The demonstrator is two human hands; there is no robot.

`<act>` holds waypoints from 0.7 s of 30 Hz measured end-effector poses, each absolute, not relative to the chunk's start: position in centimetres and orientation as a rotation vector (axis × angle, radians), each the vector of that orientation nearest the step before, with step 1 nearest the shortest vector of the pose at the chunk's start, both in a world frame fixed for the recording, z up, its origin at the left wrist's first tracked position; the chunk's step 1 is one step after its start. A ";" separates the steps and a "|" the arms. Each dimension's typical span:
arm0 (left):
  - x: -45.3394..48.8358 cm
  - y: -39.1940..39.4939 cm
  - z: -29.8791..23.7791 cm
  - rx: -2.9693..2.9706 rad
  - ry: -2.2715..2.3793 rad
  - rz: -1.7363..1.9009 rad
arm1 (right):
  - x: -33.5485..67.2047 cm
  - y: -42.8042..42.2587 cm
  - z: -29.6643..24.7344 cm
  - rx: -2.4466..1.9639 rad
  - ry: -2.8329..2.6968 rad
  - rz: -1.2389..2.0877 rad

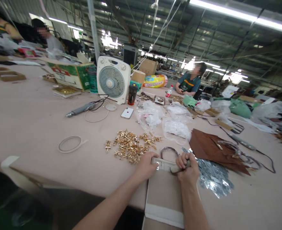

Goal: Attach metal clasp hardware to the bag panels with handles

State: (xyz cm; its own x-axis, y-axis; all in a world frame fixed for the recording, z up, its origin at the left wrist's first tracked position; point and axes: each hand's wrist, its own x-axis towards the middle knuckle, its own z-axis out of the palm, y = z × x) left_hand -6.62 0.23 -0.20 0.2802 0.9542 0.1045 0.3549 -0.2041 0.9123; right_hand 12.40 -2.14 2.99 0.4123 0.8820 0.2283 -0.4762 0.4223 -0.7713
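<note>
My left hand (146, 165) is closed, pressing down on the left end of a flat silver metal piece (164, 164) that lies on a small beige board (163, 195) at the table's near edge. My right hand (187, 166) is fisted around a grey tool handle (179, 169) held against the right end of that piece. A dark loop (169, 149) lies just behind the hands. A pile of small gold metal fittings (131, 146) is spread to the left of them. Shiny silver plates (212, 174) lie to the right.
Brown leather pieces (212, 147) with straps lie right of the hands. Plastic bags (174, 124), a white phone (127, 112), a box fan (112, 80), a grey electric tool (81, 109), a tape ring (70, 143) and cartons (69, 75) sit farther back. Other people work at the far side.
</note>
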 end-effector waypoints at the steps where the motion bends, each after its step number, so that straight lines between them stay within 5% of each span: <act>1: -6.5 0.2 -0.2 1.724 1.208 0.919 | 11.9 -2.0 3.4 -0.693 -0.730 0.927; 21: -6.5 0.9 -0.6 1.690 1.181 0.903 | 6.7 3.5 2.7 -0.889 -0.851 1.093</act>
